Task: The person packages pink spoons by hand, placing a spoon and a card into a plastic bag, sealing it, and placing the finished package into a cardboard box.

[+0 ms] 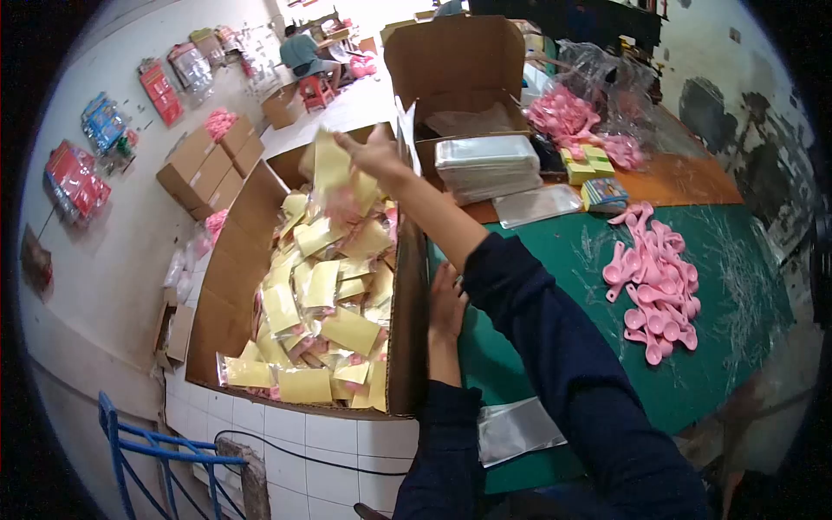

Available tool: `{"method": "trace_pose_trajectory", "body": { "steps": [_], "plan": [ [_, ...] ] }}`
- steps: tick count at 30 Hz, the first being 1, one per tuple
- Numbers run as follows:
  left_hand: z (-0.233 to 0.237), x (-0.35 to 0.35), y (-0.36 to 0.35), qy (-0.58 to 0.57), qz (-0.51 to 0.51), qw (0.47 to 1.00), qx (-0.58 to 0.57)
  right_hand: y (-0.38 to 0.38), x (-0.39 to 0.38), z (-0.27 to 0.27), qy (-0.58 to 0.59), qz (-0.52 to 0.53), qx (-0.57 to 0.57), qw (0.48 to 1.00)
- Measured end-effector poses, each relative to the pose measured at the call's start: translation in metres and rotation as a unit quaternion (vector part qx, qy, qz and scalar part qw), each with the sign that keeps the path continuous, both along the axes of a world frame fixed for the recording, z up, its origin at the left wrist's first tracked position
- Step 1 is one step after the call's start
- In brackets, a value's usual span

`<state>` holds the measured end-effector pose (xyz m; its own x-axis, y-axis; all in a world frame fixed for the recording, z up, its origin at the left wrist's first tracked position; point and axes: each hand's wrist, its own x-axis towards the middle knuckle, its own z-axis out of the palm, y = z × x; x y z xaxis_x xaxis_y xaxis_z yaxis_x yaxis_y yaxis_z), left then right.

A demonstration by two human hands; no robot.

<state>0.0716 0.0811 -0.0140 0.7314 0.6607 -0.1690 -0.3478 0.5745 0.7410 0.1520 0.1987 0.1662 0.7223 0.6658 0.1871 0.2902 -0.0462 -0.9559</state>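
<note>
My right hand (374,154) reaches over the far part of a large open cardboard box (227,282). Between its fingers is a clear packet with a yellow card (331,165), partly smeared by motion. Below it the box is heaped with similar packets (351,327), some showing pink pieces through the plastic. My left hand (445,305) rests against the box's right side by the green table edge, fingers stretched out and holding nothing visible. A pile of pink plastic spoons (656,282) lies on the green tabletop (537,286) to the right.
Stacked clear plastic bags (485,165) stand at the table's back, near yellow card bundles (589,165) and pink pieces (563,117). More clear bags (520,431) lie at the near edge. A blue metal frame (165,442) stands lower left. Another person (301,52) sits far back.
</note>
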Motion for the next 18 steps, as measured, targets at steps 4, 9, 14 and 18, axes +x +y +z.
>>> {"method": "trace_pose_trajectory", "body": {
  "steps": [4,9,14,18],
  "plan": [
    [-0.008,0.005,0.012,0.017,-0.034,0.999,0.037,-0.086,0.004,-0.015,-0.143,0.321,-0.004,0.936],
    [0.0,0.007,0.01,0.043,-0.019,0.998,0.032,-0.257,0.067,-0.055,-0.302,0.257,-0.102,0.912],
    [-0.004,0.013,0.01,0.069,-0.031,0.994,0.079,-0.394,0.173,-0.097,-0.42,-0.048,-0.325,0.846],
    [0.025,0.006,0.002,0.186,-0.069,0.963,0.181,-0.42,0.16,-0.096,-0.306,0.112,-0.309,0.893]
  ]
}}
